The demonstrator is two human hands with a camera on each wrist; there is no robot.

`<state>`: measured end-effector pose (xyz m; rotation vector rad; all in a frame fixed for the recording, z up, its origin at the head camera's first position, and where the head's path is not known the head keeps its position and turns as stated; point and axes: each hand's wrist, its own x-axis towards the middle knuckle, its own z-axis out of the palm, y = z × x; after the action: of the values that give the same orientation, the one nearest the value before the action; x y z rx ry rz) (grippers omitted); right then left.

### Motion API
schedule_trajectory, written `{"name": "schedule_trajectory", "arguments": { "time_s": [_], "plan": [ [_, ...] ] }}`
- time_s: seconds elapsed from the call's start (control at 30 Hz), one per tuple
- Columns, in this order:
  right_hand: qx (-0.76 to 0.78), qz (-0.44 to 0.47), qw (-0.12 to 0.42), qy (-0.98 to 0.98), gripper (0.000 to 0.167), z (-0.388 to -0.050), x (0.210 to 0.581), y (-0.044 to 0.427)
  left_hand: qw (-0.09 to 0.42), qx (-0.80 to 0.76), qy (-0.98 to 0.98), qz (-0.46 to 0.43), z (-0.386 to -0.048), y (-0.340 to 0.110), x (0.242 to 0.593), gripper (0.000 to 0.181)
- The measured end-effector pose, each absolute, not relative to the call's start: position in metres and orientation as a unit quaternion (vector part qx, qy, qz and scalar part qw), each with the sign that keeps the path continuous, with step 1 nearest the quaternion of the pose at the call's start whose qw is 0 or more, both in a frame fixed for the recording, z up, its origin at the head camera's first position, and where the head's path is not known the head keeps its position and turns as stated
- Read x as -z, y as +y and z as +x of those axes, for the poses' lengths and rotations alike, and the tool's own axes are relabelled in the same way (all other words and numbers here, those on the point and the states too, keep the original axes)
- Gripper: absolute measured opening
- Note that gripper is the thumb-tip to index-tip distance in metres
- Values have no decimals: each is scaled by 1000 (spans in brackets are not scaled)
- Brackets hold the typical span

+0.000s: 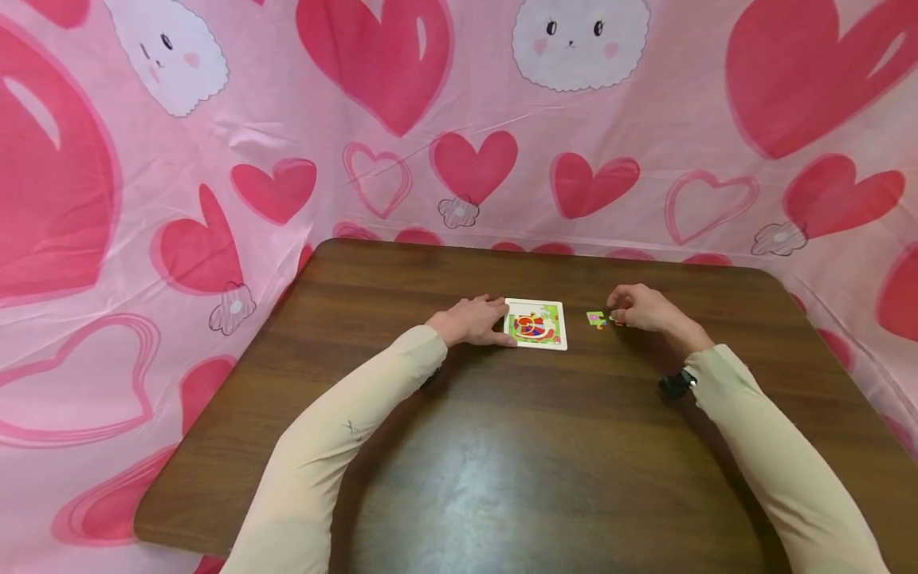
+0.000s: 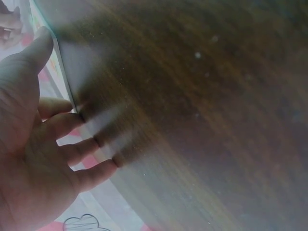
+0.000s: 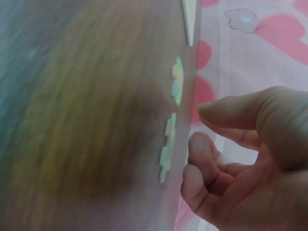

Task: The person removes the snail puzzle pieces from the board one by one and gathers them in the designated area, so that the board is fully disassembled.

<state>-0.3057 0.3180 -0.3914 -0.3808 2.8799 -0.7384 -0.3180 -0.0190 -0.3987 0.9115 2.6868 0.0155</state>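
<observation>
Left hand (image 1: 469, 321) is resting against left edge of jigsaw tray (image 1: 519, 312), fingers spread, nearly straight; right hand (image 1: 641, 307) is hovering by two jigsaw pieces (image 3: 177, 81), fingers half-curled, gripping nothing; pieces are lying on wooden table (image 1: 459, 446), right of tray

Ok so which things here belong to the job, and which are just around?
Part of the job: framed puzzle, touched by the left hand; loose piece nearer the puzzle; second loose piece, by the right hand.

Just around: table; heart-print cloth; black wrist device.
</observation>
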Motion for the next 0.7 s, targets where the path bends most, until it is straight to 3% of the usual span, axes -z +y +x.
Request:
{"name": "schedule_trajectory", "arguments": {
  "time_s": [0.27,0.7],
  "plan": [
    [240,-142,35,960,18,-306,381,300,153,-2,936,316,-318,-19,398,86],
    [264,-155,36,951,25,-307,386,269,149,-10,936,317,-316,-20,397,84]
  ]
}}
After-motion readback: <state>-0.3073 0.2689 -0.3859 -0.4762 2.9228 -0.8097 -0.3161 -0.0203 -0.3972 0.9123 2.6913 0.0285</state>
